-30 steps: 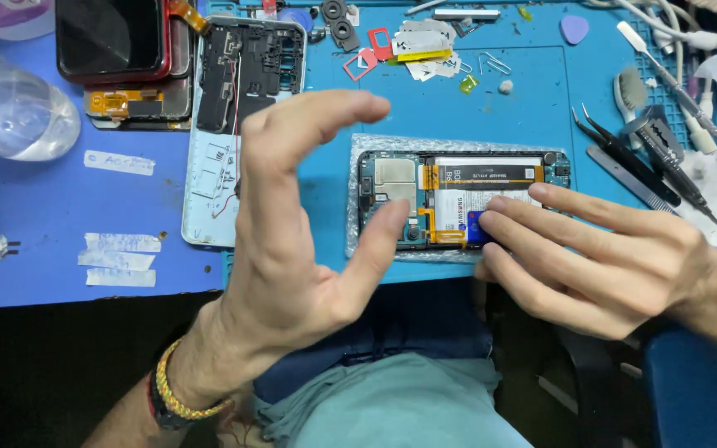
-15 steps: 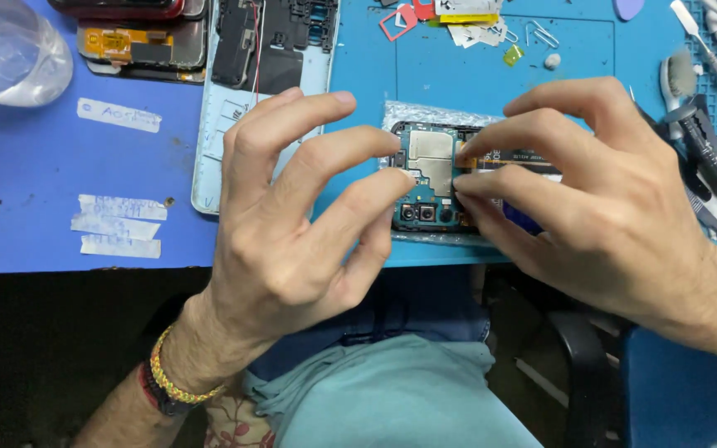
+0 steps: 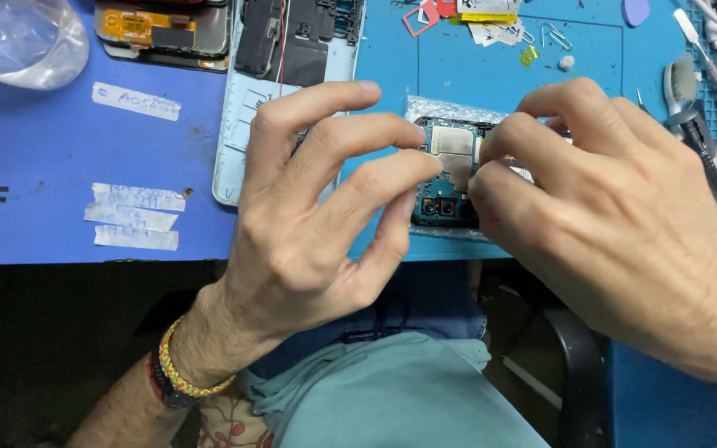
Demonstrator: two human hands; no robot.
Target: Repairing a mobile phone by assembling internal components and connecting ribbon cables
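An opened phone (image 3: 446, 178) lies on a clear plastic sheet (image 3: 441, 108) near the front edge of a blue work mat (image 3: 458, 66). Its green board and two camera lenses show between my hands. My left hand (image 3: 317, 224) is curled at the phone's left edge. Three fingertips touch that edge and the thumb is raised apart. My right hand (image 3: 616, 199) covers the phone's right half, thumb and forefinger pinched together over the board. What they pinch is hidden.
A pale blue phone frame (image 3: 246, 124) lies left of the phone, and another opened part with orange flex (image 3: 159, 29) behind it. A clear container (image 3: 18, 41) sits far left, paper strips (image 3: 134, 216) near the table edge, tweezers and tools (image 3: 707, 141) at right.
My left hand came down from an open, raised pose onto the phone's left edge. My right hand slid left over the phone, hiding a small dark blue thing it had beneath it.
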